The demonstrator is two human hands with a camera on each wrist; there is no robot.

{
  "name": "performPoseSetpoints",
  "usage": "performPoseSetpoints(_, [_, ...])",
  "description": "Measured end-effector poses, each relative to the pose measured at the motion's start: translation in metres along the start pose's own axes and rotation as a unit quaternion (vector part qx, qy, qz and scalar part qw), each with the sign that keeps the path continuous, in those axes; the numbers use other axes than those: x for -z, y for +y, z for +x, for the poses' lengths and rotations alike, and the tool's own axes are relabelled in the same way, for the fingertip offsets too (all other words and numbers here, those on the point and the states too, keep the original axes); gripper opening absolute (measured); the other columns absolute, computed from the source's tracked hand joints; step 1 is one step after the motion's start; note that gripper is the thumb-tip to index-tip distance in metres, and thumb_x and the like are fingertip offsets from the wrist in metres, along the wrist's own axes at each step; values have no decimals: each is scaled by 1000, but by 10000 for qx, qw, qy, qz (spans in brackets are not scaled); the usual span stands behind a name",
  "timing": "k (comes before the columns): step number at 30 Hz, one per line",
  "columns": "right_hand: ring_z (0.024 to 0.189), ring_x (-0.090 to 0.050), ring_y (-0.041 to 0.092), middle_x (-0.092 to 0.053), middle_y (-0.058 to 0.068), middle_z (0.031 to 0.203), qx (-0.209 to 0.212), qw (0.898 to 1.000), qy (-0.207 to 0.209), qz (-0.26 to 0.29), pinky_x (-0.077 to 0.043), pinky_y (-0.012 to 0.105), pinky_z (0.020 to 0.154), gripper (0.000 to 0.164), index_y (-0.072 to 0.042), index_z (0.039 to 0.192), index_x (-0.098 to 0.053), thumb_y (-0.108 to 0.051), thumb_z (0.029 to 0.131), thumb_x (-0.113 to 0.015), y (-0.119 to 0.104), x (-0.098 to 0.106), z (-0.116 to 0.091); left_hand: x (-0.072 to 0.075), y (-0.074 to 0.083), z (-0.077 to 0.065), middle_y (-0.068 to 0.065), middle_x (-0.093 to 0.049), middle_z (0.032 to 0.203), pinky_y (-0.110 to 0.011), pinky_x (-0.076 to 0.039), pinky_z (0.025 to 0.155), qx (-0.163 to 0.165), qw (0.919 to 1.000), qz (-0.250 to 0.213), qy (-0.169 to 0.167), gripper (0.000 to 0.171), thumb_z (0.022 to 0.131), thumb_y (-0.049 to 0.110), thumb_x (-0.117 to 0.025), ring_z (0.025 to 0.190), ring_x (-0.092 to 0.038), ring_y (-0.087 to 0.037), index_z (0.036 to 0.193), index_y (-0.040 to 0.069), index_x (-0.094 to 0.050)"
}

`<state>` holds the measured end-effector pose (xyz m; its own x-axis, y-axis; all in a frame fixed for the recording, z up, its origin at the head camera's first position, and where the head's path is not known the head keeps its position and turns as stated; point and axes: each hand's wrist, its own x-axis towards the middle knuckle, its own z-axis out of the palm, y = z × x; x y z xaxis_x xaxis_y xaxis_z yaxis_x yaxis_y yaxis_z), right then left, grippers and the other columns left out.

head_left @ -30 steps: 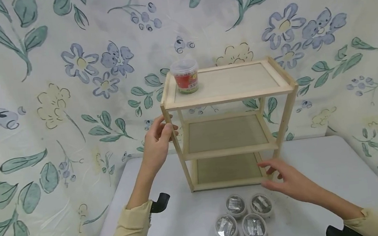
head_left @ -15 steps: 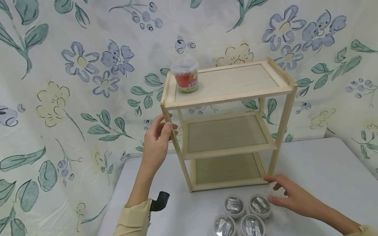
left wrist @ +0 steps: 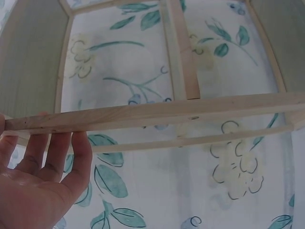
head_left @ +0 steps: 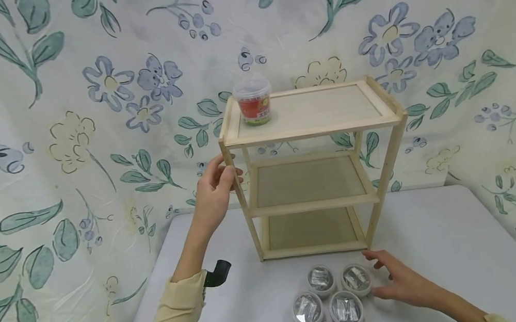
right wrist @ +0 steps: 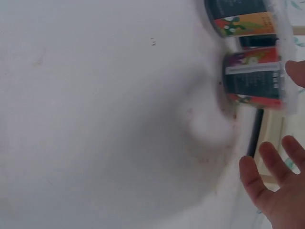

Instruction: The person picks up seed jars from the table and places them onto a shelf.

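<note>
Gripping rack post [head_left: 245, 208]: L hand [head_left: 212, 196] | R hand [head_left: 402, 280]: fingers wide, nr grey-topped tub [head_left: 356, 280] | red tub [head_left: 254, 109] on top shelf [head_left: 323, 110]

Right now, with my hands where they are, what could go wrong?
Your right fingers are spread beside the nearest tub; closing on it could jostle the other tubs, clustered close by.

Your left fingers grip the left front post of the wooden rack, so a tug might shift it and topple the red-labelled tub on its top shelf.
</note>
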<state>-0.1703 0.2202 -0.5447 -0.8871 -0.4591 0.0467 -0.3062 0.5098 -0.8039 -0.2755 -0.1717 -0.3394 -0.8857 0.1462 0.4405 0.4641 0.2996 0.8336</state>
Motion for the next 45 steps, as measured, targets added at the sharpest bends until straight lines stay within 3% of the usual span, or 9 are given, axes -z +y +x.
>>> performPoseSetpoints(5, [115,-50,34,-45,24,140,-28,9999,-110,-59,-49,48,80,81,-1,147,-34,-23,83,-78,7,-8,0,-1,-1,0,-17,-62,107,-46,-52,94,40,10000,-19,-11,38,106,29,-45,99,-64,-29,140,13,-49])
performPoseSetpoints(12, [111,-49,12,-49,18,136,232,9992,73,-326,-51,32,80,79,-2,145,-37,-23,82,-79,11,-18,-5,-1,1,0,-18,-62,108,-46,-52,94,56,10000,1,-21,38,106,29,-45,100,-64,-29,141,14,-48])
performPoseSetpoints(17, [111,-48,8,-49,14,137,292,9991,40,-288,-49,29,80,80,-4,147,-35,-24,83,-78,14,-22,-6,-2,0,0,-17,-62,108,-46,-52,93,45,10000,-15,-16,38,106,29,-45,99,-64,-28,141,14,-48])
performPoseSetpoints(23, [114,-53,18,-49,14,138,246,9983,87,-514,-51,35,86,83,-5,149,-34,-30,84,-78,14,-25,-3,-2,0,1,-17,-62,107,-47,-51,93,-1,10000,-20,6,38,106,28,-46,99,-64,-29,140,13,-49])
performPoseSetpoints(30, [125,-51,44,-49,20,141,66,9984,132,-551,-46,59,97,85,-4,149,-33,-36,84,-78,10,-30,2,-2,2,0,-16,-63,107,-47,-52,93,-24,10000,2,22,38,106,28,-45,98,-64,-29,140,13,-49])
performPoseSetpoints(45, [128,-51,42,-51,18,142,-162,9979,260,-575,-44,58,99,82,-5,147,-37,-39,84,-77,8,-36,6,-1,1,-1,-22,-62,111,-48,-50,96,97,9999,38,26,38,106,28,-45,102,-63,-29,141,14,-48])
